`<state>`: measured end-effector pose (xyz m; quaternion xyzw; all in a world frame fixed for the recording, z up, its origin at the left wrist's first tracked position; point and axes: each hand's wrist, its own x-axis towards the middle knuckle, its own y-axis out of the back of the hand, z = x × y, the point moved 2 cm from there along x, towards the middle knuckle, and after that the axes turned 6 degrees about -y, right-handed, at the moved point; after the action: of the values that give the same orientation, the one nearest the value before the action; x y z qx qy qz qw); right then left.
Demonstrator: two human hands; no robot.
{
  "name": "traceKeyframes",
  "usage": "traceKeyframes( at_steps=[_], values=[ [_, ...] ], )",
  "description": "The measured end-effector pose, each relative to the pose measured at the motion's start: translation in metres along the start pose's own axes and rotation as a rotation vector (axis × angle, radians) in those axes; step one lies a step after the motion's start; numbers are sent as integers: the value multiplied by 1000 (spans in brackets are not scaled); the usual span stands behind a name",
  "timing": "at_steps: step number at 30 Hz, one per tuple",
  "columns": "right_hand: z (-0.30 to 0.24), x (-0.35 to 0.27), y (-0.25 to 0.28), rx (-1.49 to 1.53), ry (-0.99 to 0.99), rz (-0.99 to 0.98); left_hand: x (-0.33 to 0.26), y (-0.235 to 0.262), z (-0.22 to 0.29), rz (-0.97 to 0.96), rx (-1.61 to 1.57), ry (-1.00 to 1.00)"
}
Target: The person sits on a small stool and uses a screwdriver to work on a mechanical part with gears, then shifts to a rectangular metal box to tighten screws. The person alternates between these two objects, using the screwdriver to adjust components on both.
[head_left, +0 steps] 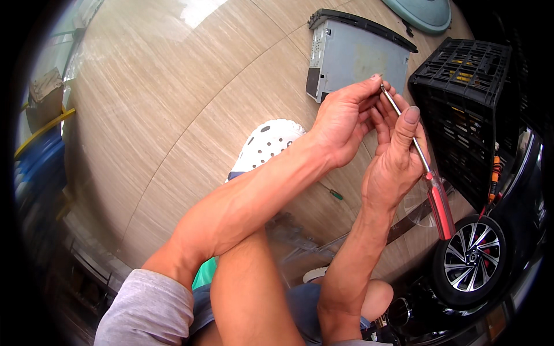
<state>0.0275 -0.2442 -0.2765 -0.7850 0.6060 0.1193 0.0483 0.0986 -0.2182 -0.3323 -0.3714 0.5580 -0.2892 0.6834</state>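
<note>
My right hand (395, 155) is closed around a screwdriver (440, 207) with a red see-through handle and a long steel shaft. The shaft points up and away, and its tip meets the fingertips of my left hand (346, 118). Those fingers are pinched together at the tip; whatever lies between them is too small to make out. Just beyond both hands, a grey metal-cased electronic unit (360, 55) with a black front panel rests on the floor. My left forearm crosses over my bare knee.
A black plastic crate (461, 75) stands to the right, beside an orange-handled tool (495, 170). Below it is a shiny black car body with a spoked wheel (472, 256). A small green-handled tool (336, 194) lies near my white clog (268, 141). Blue containers (43, 158) line the left side.
</note>
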Motion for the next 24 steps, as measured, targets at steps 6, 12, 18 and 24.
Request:
traceKeyframes(
  at_steps=[6,12,18,24],
  values=[
    [0,-2,-2,21,-1,8,-1,-1,0,-14,21,4],
    [-1,-3,-2,31,-67,66,2,6,-8,-52,4,-20],
    [-7,1,2,53,-82,53,0,0,-6,-59,80,-62],
    [-10,1,1,44,-34,25,0,-1,-3,-78,128,-82]
  ],
)
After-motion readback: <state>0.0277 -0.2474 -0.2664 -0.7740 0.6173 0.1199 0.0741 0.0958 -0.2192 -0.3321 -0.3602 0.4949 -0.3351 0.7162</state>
